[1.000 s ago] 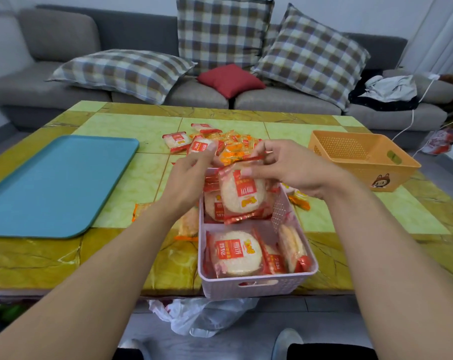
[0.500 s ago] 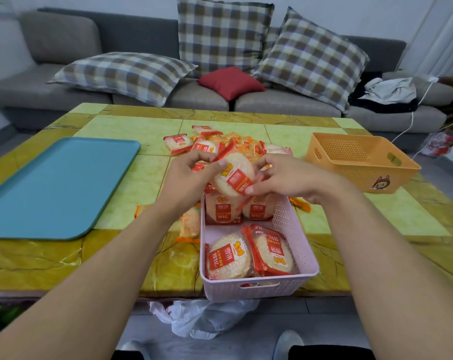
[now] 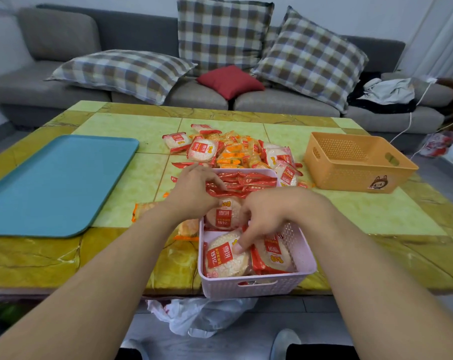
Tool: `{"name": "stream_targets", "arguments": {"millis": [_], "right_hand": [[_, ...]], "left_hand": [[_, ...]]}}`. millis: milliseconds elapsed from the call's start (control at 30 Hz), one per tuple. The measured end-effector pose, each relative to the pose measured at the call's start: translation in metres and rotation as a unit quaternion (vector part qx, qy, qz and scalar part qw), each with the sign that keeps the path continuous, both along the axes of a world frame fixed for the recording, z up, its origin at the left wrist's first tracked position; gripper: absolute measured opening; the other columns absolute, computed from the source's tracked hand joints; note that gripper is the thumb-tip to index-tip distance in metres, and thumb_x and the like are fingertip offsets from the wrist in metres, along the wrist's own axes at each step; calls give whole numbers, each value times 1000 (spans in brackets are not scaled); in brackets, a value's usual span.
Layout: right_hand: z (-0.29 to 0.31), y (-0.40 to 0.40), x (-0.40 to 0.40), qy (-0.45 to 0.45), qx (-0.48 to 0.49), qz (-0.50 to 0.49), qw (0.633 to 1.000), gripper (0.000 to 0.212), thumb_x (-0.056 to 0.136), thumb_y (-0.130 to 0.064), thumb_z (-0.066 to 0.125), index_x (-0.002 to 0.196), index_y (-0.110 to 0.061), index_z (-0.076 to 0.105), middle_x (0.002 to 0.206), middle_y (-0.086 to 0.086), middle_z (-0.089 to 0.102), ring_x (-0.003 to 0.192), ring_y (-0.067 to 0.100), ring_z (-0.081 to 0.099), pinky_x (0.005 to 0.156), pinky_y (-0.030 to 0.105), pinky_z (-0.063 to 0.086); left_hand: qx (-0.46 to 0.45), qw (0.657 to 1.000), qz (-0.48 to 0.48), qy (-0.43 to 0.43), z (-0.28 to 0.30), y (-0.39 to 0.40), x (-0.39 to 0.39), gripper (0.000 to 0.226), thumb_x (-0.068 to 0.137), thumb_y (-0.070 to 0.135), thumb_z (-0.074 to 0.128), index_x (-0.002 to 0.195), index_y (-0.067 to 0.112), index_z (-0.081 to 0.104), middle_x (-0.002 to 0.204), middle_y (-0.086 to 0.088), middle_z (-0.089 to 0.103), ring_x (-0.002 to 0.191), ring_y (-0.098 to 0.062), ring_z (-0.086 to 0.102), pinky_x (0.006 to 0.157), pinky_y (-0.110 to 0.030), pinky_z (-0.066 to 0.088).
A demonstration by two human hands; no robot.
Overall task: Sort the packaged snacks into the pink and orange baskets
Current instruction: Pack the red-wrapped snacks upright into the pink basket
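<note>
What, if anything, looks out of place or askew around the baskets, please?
An orange-wrapped snack lies apart from the main pile, beside the pink basket and partly under the left forearm. The orange basket holds nothing visible. Nothing looks spilled or damaged.

A home living room is showing here: a grey sofa (image 3: 142, 89) is sitting behind the desk (image 3: 132, 131), carrying plaid cushions (image 3: 121, 71), a small red pillow (image 3: 229, 80) and crumpled clothes (image 3: 386, 90).

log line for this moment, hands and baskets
left hand on packs in pink basket | right hand fingers touching front rice cracker pack | orange basket empty
</note>
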State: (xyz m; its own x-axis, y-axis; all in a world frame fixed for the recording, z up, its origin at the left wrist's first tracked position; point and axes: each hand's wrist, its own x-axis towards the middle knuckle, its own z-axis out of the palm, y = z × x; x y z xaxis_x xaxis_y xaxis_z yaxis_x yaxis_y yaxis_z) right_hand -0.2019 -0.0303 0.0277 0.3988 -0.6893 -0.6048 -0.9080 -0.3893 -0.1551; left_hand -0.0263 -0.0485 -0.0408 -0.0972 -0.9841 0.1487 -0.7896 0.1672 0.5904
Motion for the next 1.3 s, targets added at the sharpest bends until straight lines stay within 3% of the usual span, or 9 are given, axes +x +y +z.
{"name": "stream_targets", "arguments": {"millis": [100,167,367,500,667,800,967,1133,1300], "right_hand": [[-6,0,3,1,-19,12,1000,49,66,-65,83,102,-33,72,102,-7,71,90,16,69,83,34,58],[-3,0,3,-29,-18,15,999,43,67,-58,86,96,-31,71,95,-9,70,88,15,66,78,32,57],[10,0,-11,-173,49,-57,982,22,81,-18,84,85,-17,62,76,1,63,67,15,60,56,28,50],[38,-9,-39,-272,-44,-152,949,20,84,-11,79,92,-19,63,86,9,71,70,23,67,53,31,50],[47,-20,-50,-214,-255,-192,923,24,81,-20,77,98,-30,62,98,1,72,80,24,68,68,37,55],[25,-18,-35,-175,-267,-155,935,36,87,-18,72,121,-30,69,114,-5,68,93,19,61,79,31,52],[0,-29,-29,-150,-266,-126,944,43,83,-21,81,122,-34,70,123,-4,70,106,19,66,90,38,57],[-18,-34,-27,-113,-296,-95,944,37,80,-23,81,112,-40,71,113,-3,70,97,20,65,70,30,49],[-21,-30,-28,-105,-347,-60,930,44,74,-25,87,111,-40,69,108,-8,68,103,20,62,75,31,44]], "left_hand": [[10,999,21,33,-1,2,-3,41,66,13,88,94,33,66,120,-2,60,125,-30,48,105,-48,44],[17,998,28,55,-1,1,-3,48,60,13,87,96,35,63,114,-2,59,114,-28,53,95,-48,51],[38,995,17,93,-4,1,-6,74,49,21,83,119,34,63,128,-1,54,122,-27,52,97,-49,52],[36,996,24,76,-1,2,-10,74,63,11,86,124,42,58,152,-7,35,142,-31,35,109,-50,43],[83,996,36,-13,4,3,-13,112,62,17,93,155,31,31,166,-2,13,151,-31,15,117,-51,32],[88,990,35,-106,3,-1,-16,122,65,19,91,160,30,15,167,-3,14,151,-32,14,121,-48,25],[74,984,42,-158,1,-2,-20,115,71,8,80,161,28,11,165,-4,18,150,-33,17,120,-47,28],[88,983,41,-158,2,-3,-20,111,73,10,78,160,29,11,165,-4,15,150,-33,16,119,-49,29],[82,981,43,-172,0,-1,-20,114,72,18,81,160,31,10,165,-3,14,150,-32,16,120,-49,28]]}}
